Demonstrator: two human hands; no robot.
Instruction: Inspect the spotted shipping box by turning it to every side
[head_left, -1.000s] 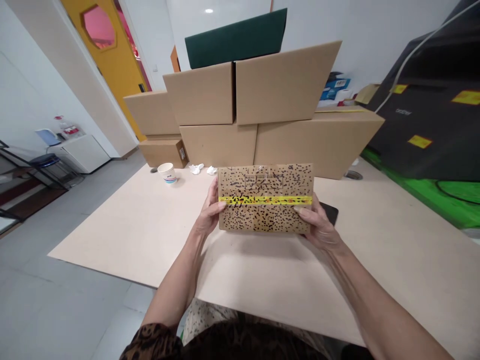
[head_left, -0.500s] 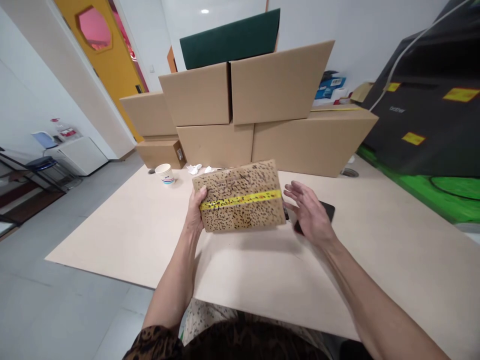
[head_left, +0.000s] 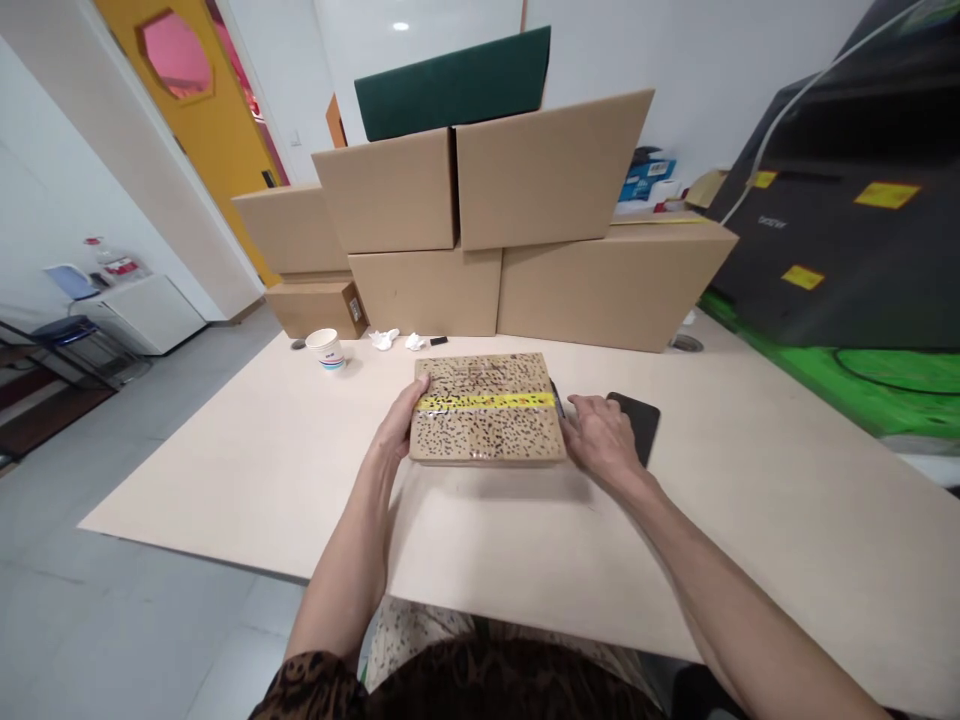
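Observation:
A speckled brown cardboard box (head_left: pixel 484 432) with a yellow strip of tape across its top sits low over the table in front of me, its top face tilted towards me. My left hand (head_left: pixel 401 420) grips its left end, thumb on the upper face and fingers hidden behind the side. At the right end, my right hand (head_left: pixel 604 435) is open and low by the table, fingers bent forward and thumb close to the box's side. A slim dark object (head_left: pixel 557 399), partly hidden, lies between those fingertips and the box. Under and beyond my right hand is a black phone-like slab (head_left: pixel 639 425).
Large cardboard boxes (head_left: pixel 551 180) are stacked along the table's back, topped by a dark green box (head_left: pixel 454 85). A paper cup (head_left: pixel 325 350), crumpled tissues (head_left: pixel 385 339) and a small black piece (head_left: pixel 439 341) stand before them. A dark covered machine (head_left: pixel 832 240) is at right.
The box has come down and tipped flatter, still in my left hand. My right hand has lowered and moved in beside its right end. The view has shifted slightly.

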